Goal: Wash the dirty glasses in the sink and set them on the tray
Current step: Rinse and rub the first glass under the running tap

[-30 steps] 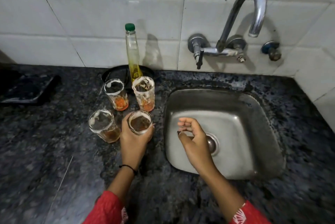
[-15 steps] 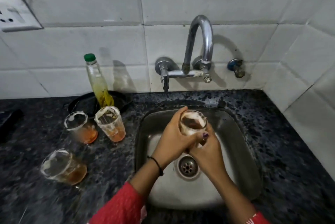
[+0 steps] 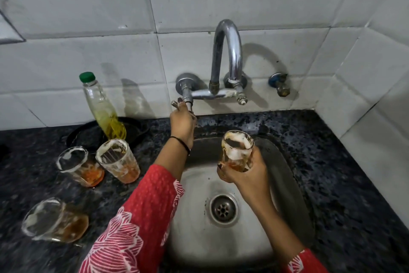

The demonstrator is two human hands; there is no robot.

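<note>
Dark speckled stone worktop (image 3: 332,162) meets white wall tiles; a steel sink (image 3: 221,239) is set into it at centre frame. Left hand (image 3: 182,121) is clenched on the tap handle (image 3: 177,103) below the curved spout (image 3: 228,47). Right hand (image 3: 245,173) grasps a dirty glass (image 3: 236,151), upright over the sink. Three more dirty glasses (image 3: 119,160) stand on the worktop at left frame; the lowest is blurred. A green-capped bottle (image 3: 101,107) stands on a dark round tray (image 3: 88,133), largely hidden. No water flow can be made out.
</note>
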